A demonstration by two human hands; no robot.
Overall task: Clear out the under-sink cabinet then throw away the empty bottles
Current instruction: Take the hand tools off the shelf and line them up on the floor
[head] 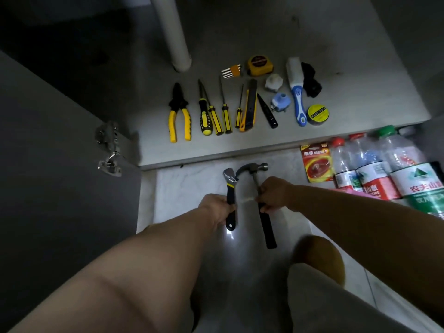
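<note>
My left hand [216,207] grips the black handle of an adjustable wrench [231,186] over the floor in front of the cabinet. My right hand [274,194] grips the shaft of a claw hammer [264,227], whose steel head points toward the cabinet. Three clear plastic bottles [374,164] with red and green caps stand on the floor at the right. Inside the cabinet, on its grey floor [348,92], lie yellow pliers [179,114], several screwdrivers [216,116], a utility knife [249,106] and a tape measure [259,64].
A white drain pipe [174,32] rises from the cabinet floor. The open cabinet door [60,140] with its hinge [109,147] stands at the left. A scrub brush [296,92], a tape roll [317,114] and a red packet [316,162] lie at the right. My knee [317,260] is below.
</note>
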